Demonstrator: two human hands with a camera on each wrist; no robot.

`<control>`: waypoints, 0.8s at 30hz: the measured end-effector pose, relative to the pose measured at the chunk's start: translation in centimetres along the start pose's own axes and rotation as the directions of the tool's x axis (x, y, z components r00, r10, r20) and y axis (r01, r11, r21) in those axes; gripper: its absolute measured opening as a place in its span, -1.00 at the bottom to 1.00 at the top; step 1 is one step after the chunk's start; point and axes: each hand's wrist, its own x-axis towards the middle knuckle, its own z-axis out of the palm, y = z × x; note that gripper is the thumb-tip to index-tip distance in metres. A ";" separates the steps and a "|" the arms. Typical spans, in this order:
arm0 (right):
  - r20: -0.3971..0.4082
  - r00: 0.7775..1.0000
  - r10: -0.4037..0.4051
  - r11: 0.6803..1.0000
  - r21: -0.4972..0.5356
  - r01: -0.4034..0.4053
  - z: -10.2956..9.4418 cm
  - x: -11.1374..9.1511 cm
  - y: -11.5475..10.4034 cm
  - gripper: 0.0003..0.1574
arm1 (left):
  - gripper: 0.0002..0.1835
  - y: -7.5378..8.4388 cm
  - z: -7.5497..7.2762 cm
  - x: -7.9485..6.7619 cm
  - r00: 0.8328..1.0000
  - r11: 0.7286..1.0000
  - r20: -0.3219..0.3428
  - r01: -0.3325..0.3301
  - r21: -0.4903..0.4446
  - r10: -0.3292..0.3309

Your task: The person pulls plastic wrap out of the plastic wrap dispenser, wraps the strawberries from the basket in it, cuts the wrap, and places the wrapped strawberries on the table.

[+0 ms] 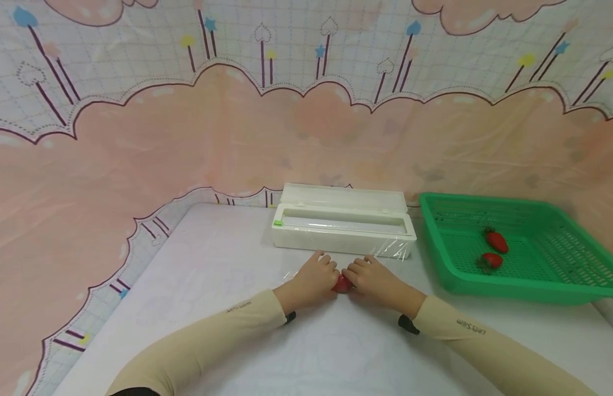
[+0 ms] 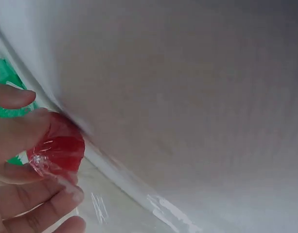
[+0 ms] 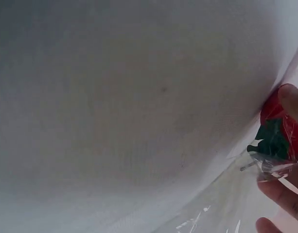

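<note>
A red strawberry rests on the white table between my two hands, with clear plastic film wrapped around it. My left hand pinches it from the left. From the other side, my right hand holds it with curled fingers. Film stretches tight over the red flesh of the strawberry in the left wrist view. The right wrist view shows green leaves under crinkled film near the thumb and fingers. Just beyond the hands stands a white cling film dispenser, its lid raised.
Film hangs over the dispenser's front edge, where a small green cutter sits at the left end. To the right is a green plastic basket with two strawberries inside. A patterned cloth rises behind the table.
</note>
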 end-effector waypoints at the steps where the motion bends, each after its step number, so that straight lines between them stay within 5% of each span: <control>1: 0.019 1.000 0.011 1.000 0.011 -0.011 -0.1 0.0 -0.1 -0.45 | -0.58 0.0 0.1 0.1 1.000 1.000 0.018 0.007 -0.011 -0.007; 6: 0.081 0.993 0.083 0.996 0.028 -0.086 -0.3 0.1 -0.3 -0.30 | -0.61 -0.1 0.5 0.5 0.999 0.999 0.020 0.032 -0.016 -0.031; 12: -0.011 0.995 0.099 0.995 -0.029 -0.099 -0.1 0.3 -0.4 -0.42 | -0.69 -0.3 1.0 0.7 0.998 0.998 0.009 0.058 -0.030 -0.057; 18: -0.035 0.993 0.114 0.992 -0.049 -0.116 0.2 0.7 -0.4 -0.51 | -0.66 -0.5 1.0 0.8 0.991 0.982 0.090 0.115 -0.151 -0.102; 24: 0.038 0.985 0.167 0.986 0.003 -0.167 0.2 0.9 -0.4 -0.45 | -0.68 -1.4 1.2 0.7 0.990 0.947 0.117 0.112 -0.299 -0.080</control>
